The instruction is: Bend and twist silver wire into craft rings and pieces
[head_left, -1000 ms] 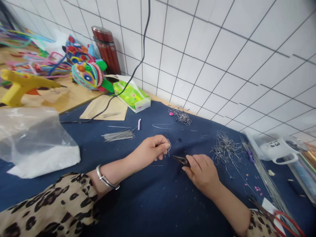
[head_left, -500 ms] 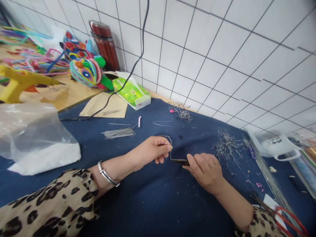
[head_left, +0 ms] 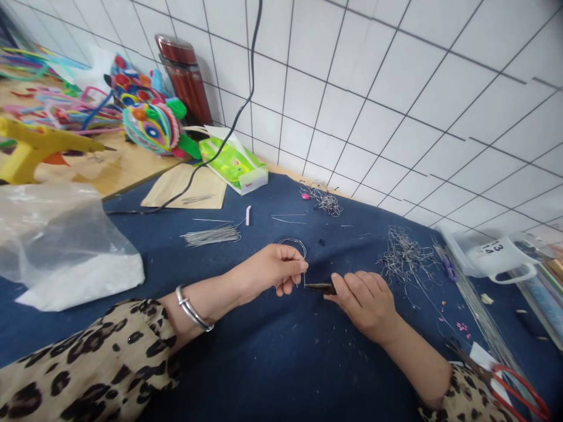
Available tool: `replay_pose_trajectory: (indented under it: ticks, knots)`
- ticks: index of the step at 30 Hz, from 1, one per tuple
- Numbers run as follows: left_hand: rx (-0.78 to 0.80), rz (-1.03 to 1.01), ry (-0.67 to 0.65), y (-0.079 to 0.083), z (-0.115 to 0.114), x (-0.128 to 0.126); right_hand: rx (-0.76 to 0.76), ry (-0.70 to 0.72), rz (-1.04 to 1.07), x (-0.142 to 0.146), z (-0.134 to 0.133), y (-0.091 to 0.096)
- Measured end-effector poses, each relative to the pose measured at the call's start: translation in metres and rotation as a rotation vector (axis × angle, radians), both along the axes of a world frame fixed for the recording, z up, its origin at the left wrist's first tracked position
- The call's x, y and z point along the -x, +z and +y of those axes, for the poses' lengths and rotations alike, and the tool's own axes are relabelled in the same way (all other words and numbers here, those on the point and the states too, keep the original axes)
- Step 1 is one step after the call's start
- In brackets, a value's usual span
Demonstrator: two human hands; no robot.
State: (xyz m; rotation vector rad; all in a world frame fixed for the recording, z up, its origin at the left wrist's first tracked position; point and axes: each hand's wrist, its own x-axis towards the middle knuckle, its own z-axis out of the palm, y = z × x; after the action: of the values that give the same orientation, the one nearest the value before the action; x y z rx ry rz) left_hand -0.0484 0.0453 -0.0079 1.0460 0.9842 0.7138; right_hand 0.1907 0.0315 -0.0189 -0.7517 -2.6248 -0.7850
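Note:
Thumb and fingers of my left hand (head_left: 281, 269) pinch a thin wire (head_left: 299, 242), which curves in a loop above the knuckles. One end of the wire hangs straight down below the fingertips. My right hand (head_left: 365, 302) is wrapped round dark pliers (head_left: 322, 288), whose narrow jaws point left and meet that wire end. Most of the pliers' handles are hidden in the palm. Behind my left hand lies a bundle of straight wires (head_left: 212, 235), and a small pink bent piece (head_left: 248, 215) is beside it.
Tangled wire (head_left: 404, 255) lies to the right, with another tangle (head_left: 328, 202) near the wall. Red-handled scissors (head_left: 519, 390) rest by my right sleeve. At left are a plastic bag (head_left: 79, 275), a yellow glue gun (head_left: 39, 146) and a green tissue pack (head_left: 233, 164). A black cable (head_left: 246, 105) hangs across.
Both hands stay almost in place. The pliers' jaws remain at the wire end and have tilted slightly. The camera view has shifted a little.

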Motion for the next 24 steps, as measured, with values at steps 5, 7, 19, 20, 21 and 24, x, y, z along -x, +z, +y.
replay_pose_trajectory:
  ticks: [5, 7, 19, 20, 21, 24]
  knots:
    - [0.021, 0.001, -0.008, 0.0, 0.0, 0.0005, -0.007, 0.009, -0.006, -0.0002, 0.0002, 0.0002]
    - [0.04, 0.004, -0.017, 0.0006, -0.0001, 0.0004, -0.011, 0.011, -0.009, -0.0001, 0.0003, 0.0003]
    - [0.04, 0.002, -0.039, 0.0024, 0.0007, 0.0009, -0.069, 0.049, 0.0, 0.0012, 0.001, 0.0011]
    - [0.044, 0.001, -0.039, 0.0026, 0.0005, 0.0009, -0.073, 0.049, -0.003, 0.0013, 0.001, 0.0013]
    - [0.047, 0.0, -0.04, 0.0026, 0.0002, 0.0009, -0.076, 0.049, -0.004, 0.0015, 0.0011, 0.0015]
    - [0.055, -0.005, -0.042, 0.0018, -0.0011, 0.0011, -0.084, 0.049, -0.003, 0.0021, 0.0015, 0.0017]
